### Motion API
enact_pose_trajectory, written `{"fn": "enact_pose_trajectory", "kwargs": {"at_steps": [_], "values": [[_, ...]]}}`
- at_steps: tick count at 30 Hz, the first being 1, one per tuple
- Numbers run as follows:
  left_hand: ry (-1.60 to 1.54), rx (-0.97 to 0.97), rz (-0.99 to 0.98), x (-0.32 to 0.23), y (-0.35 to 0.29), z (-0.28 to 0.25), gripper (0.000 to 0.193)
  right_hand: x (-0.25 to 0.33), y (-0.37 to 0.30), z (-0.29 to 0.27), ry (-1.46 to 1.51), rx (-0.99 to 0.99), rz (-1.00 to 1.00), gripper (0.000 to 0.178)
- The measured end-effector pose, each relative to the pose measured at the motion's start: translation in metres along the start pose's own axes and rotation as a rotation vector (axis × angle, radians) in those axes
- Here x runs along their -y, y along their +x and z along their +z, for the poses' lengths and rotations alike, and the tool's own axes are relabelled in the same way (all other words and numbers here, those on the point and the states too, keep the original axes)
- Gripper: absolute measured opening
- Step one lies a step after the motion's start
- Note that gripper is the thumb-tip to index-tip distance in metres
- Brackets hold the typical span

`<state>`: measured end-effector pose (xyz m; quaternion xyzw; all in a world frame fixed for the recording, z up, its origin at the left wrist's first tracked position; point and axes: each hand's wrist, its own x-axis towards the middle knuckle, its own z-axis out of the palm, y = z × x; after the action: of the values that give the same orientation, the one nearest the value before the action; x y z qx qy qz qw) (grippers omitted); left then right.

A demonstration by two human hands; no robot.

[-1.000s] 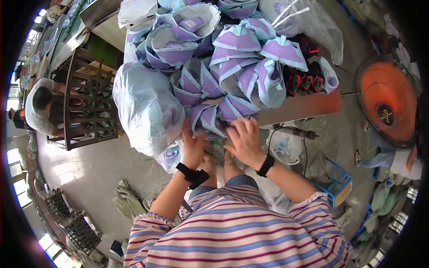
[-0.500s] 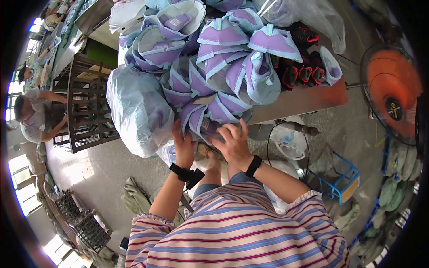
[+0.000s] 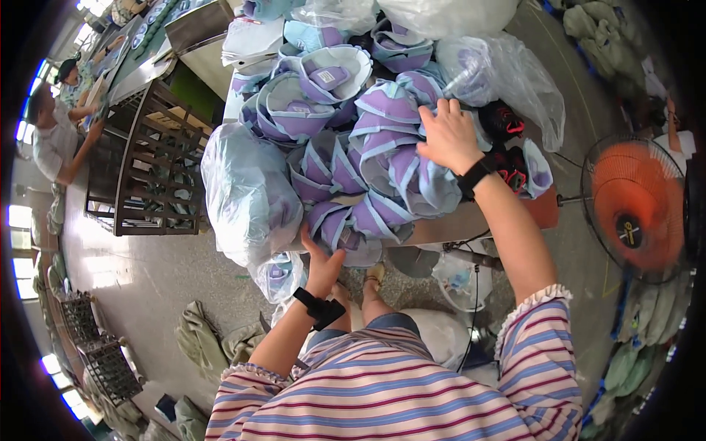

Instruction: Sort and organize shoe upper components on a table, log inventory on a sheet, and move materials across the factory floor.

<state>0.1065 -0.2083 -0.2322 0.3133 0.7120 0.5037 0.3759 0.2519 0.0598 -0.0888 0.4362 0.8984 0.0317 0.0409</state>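
Many purple and light-blue fabric shoe uppers point(image 3: 316, 106) lie heaped and nested on the table before me. At the table's near edge, my left hand point(image 3: 323, 268) touches the side of a purple upper point(image 3: 349, 239), thumb and forefinger apart; its other fingers are partly hidden. My right hand point(image 3: 450, 136) reaches over the right part of the heap, fingers spread on a stack of uppers point(image 3: 386, 110). What lies under that palm is hidden. Each wrist wears a black band.
A filled clear plastic bag point(image 3: 250, 191) stands left of the heap. Black-and-red shoes point(image 3: 507, 165) sit at the right, below another plastic bag point(image 3: 507, 73). An orange fan point(image 3: 632, 206) stands farther right. A dark slatted rack point(image 3: 154, 162) and a person point(image 3: 62, 132) are at the left.
My right hand has moved from the near edge up and right onto the heap. My left hand stays by the near uppers. The view has shifted, and the person at the left has straightened up.
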Motion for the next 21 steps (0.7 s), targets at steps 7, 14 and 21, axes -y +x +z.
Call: {"fn": "enact_pose_trajectory", "kwargs": {"at_steps": [7, 14, 21], "values": [[-0.209, 0.04, -0.063, -0.018, -0.006, -0.004, 0.086, -0.032, 0.036, 0.002, 0.294, -0.092, -0.023, 0.03], [-0.283, 0.017, -0.13, 0.001, -0.01, -0.01, 0.084, -0.048, -0.039, -0.157, 0.511, -0.65, -0.122, 0.027], [-0.419, 0.045, -0.209, -0.01, -0.018, 0.006, 0.085, -0.132, -0.208, -0.224, 0.393, -0.99, 0.0, 0.029]]}}
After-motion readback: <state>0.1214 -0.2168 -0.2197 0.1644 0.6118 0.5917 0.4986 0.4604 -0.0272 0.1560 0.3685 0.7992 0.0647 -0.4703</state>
